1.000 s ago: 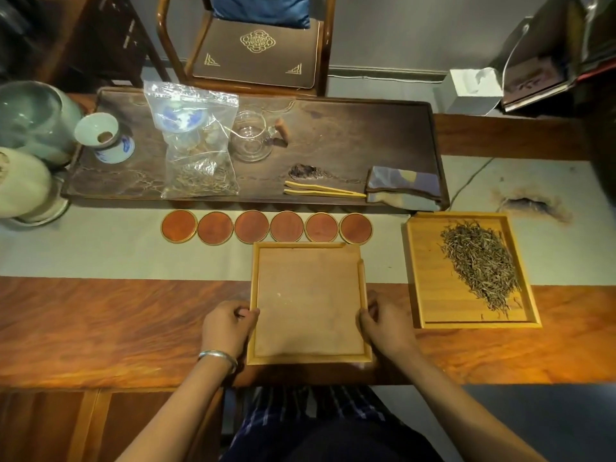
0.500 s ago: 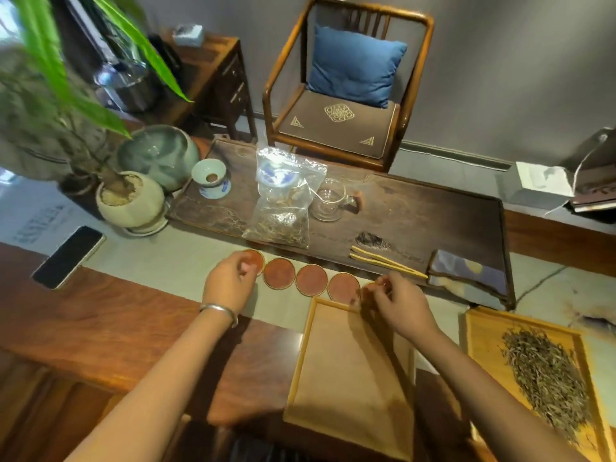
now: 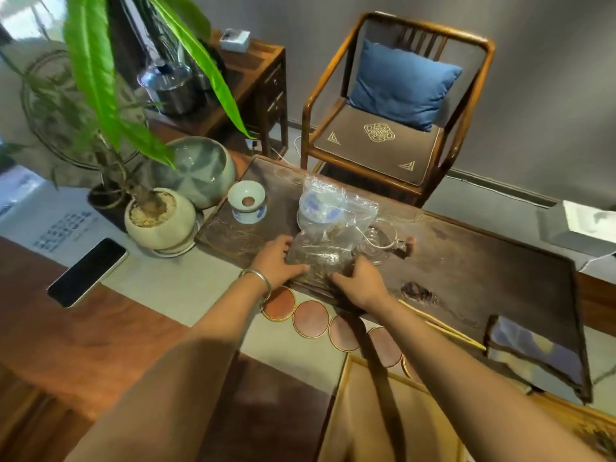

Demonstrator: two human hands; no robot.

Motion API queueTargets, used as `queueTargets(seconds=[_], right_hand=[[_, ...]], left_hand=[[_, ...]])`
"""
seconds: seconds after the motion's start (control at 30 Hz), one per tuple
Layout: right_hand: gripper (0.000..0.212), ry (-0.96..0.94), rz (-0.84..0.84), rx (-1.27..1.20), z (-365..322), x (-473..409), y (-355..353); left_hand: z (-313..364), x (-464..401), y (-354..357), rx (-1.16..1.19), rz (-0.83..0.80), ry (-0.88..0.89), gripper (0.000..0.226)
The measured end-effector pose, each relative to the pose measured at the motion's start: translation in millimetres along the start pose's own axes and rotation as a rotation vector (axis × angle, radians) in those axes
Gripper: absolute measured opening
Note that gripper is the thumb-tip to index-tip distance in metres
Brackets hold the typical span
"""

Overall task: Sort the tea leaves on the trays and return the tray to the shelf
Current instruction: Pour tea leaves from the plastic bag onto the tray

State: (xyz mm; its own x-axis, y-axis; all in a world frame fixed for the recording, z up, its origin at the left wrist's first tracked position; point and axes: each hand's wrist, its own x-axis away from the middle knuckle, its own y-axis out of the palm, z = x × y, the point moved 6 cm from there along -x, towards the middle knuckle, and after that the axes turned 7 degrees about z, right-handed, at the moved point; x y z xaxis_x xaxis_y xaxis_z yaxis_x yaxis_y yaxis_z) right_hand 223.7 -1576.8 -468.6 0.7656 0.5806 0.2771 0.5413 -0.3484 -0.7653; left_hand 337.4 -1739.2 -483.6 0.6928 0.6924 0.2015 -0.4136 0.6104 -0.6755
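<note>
Both hands reach over the table onto the dark wooden tea board (image 3: 466, 261). The left hand (image 3: 278, 261) and the right hand (image 3: 358, 283) close on the lower end of a clear plastic bag (image 3: 328, 228) from either side, fingers curled against the plastic; the fingertips of the right hand are partly hidden behind the bag, so the exact grip there is hard to make out. The bag holds dark tea leaves (image 3: 320, 258) in its bottom, between the two sets of fingers, and a blurred blue-and-white shape higher up whose identity cannot be told. Just beyond the right fingers a glass pitcher (image 3: 383, 241) is largely screened by the bag. Beyond the left fingers stands a small porcelain funnel cup (image 3: 247, 206); further left are a potted plant (image 3: 160, 218), a celadon bowl (image 3: 200, 170) and a phone (image 3: 88, 271) lying flat. Under the wrists runs a row of round coasters (image 3: 310, 319), the nearer ones crossed by the right forearm. Nearer the person than the fingers, an empty wooden tray (image 3: 353, 411) is cut off by the lower edge and crossed by the right arm. A second tray (image 3: 573, 418) appears only as a corner at the lower right, its contents blurred. A folded cloth (image 3: 533, 355) lies to the right of the right arm, and a chair (image 3: 393, 105) with a blue cushion (image 3: 403, 85) stands behind the table.
</note>
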Motion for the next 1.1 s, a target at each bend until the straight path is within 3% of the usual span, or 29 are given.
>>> queueTargets(seconds=[0.27,0.43,0.6,0.8,0.93,1.0,1.1], right_hand=[[0.033,-0.08,0.05,-0.222,1.0,-0.6,10.5],[0.025,-0.148,0.041,-0.326,-4.3,26.7,-8.0],[0.024,-0.254,0.044,-0.355,-1.6,90.2,-43.0],[0.026,-0.259,0.113,-0.298,35.6,189.3,-70.6],[0.023,-0.191,0.062,-0.322,77.4,246.7,-74.8],[0.028,-0.129,0.114,-0.383,100.3,260.2,-92.0],[0.031,-0.046,0.34,-0.464,130.3,254.5,-140.4]], left_hand=[[-4.4,-9.7,3.8,-0.009,0.042,0.027,0.051],[5.2,20.3,-5.8,0.24,-0.026,0.013,0.037],[23.4,80.0,-2.5,0.453,-0.162,-0.02,0.049],[54.0,166.9,24.1,0.461,-0.327,-0.008,0.063],[64.4,218.0,50.8,0.43,-0.418,0.005,0.058],[67.4,237.2,60.2,0.402,-0.432,0.01,0.059],[74.2,256.9,68.1,0.382,-0.466,0.026,0.057]])
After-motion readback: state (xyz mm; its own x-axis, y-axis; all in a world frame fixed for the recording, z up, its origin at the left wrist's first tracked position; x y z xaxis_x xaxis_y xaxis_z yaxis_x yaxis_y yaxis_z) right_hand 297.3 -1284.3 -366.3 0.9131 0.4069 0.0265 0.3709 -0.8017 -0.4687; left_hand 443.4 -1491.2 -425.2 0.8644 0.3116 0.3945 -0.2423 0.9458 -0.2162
